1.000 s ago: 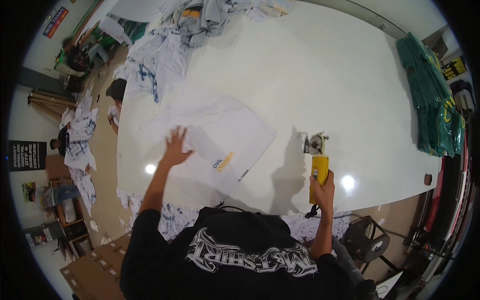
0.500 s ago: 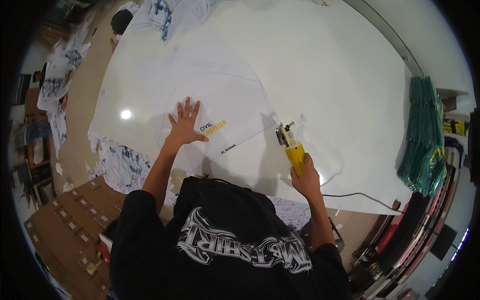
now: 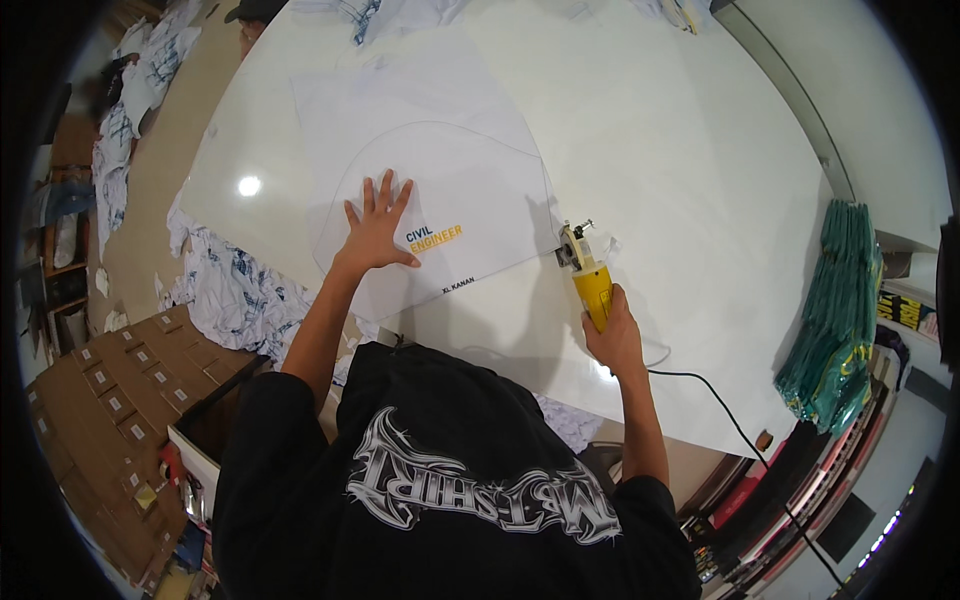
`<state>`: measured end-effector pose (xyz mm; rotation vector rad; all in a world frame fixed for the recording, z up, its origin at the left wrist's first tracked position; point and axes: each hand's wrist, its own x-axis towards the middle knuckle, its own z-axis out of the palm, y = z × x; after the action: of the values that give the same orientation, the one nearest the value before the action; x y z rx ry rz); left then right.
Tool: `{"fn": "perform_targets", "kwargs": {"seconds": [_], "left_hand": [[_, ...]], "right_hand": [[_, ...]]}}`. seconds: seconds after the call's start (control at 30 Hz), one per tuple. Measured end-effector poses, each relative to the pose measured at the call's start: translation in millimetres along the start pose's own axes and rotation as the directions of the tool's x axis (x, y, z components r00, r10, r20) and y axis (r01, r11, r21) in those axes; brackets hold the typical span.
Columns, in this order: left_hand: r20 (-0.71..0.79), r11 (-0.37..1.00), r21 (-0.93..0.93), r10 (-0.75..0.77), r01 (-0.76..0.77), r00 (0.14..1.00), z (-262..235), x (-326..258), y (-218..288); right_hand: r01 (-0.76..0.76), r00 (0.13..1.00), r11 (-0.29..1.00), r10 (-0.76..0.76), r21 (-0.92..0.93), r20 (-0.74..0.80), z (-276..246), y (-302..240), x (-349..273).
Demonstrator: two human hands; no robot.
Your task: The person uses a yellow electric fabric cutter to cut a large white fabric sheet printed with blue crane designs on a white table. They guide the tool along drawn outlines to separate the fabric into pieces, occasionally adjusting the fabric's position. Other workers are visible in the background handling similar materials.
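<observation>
A thin white sheet of fabric (image 3: 480, 190) with a curved outline drawn on it and a printed design lies flat on the white table. My left hand (image 3: 376, 232) presses on it with fingers spread, just left of the print. In my right hand (image 3: 616, 332) is a yellow electric rotary cutter (image 3: 594, 292), my fingers wrapped around its body. The cutter's metal head stands at the right corner of the fabric; I cannot tell whether the blade touches it. A dark cord (image 3: 700, 380) runs from near my right wrist toward the lower right.
Green plastic-wrapped bundles (image 3: 832, 320) hang over the table's right edge. Crumpled white-and-blue fabric (image 3: 240, 310) lies beside the table's left edge, and more fabric (image 3: 410, 12) at its far end. Brown cartons (image 3: 120, 400) stand lower left. A person in a dark cap (image 3: 255, 12) is at the far left.
The whole view has shifted a little. The cutter's head is now slightly closer to the fabric's right corner. My left hand stays flat on the fabric beside the print.
</observation>
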<state>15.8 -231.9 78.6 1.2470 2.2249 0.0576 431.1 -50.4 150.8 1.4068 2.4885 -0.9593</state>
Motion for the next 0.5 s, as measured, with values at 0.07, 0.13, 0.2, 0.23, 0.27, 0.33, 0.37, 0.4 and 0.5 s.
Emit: {"fn": "perform_targets", "kwargs": {"seconds": [0.07, 0.13, 0.2, 0.23, 0.27, 0.33, 0.37, 0.4, 0.5], "left_hand": [[0.005, 1.000, 0.003, -0.007, 0.007, 1.000, -0.2, 0.1, -0.4], [0.002, 1.000, -0.018, -0.012, 0.012, 1.000, -2.5, 0.7, 1.5], [0.001, 0.999, -0.032, -0.014, 0.014, 1.000, -3.5, 1.0, 2.5], [-0.001, 0.999, -0.036, -0.018, 0.018, 1.000, -3.6, 0.7, 2.2], [-0.002, 0.999, -0.040, -0.020, 0.020, 1.000, -3.7, 0.4, 1.9], [-0.004, 0.999, -0.039, -0.022, 0.022, 1.000, -3.9, 0.3, 1.7], [-0.004, 0.999, -0.038, -0.022, 0.022, 1.000, -4.0, 0.4, 1.6], [-0.002, 0.999, -0.035, -0.021, 0.020, 1.000, -3.4, 0.6, 1.5], [-0.003, 0.999, -0.027, -0.019, 0.019, 1.000, -1.1, 1.6, 0.2]], "right_hand": [[0.033, 0.999, 0.999, -0.033, -0.004, -0.010, 1.1, 4.0, 3.4], [0.051, 0.999, 0.999, -0.051, -0.004, -0.010, 0.0, 3.6, 6.8], [0.054, 0.999, 0.999, -0.054, 0.001, 0.000, -2.5, -1.3, 11.4], [0.049, 0.999, 0.999, -0.049, 0.003, 0.007, -3.9, -4.8, 14.0], [0.042, 0.999, 0.999, -0.042, 0.005, 0.014, -5.2, -8.8, 16.1], [0.031, 0.999, 1.000, -0.031, 0.005, 0.022, -5.5, -13.2, 19.9], [0.027, 0.999, 1.000, -0.027, 0.003, 0.023, -5.1, -14.3, 21.6], [0.022, 0.999, 1.000, -0.022, 0.001, 0.024, -4.5, -15.3, 22.7], [0.010, 1.000, 1.000, -0.011, 0.012, 0.022, -3.5, -20.1, 26.2]]}}
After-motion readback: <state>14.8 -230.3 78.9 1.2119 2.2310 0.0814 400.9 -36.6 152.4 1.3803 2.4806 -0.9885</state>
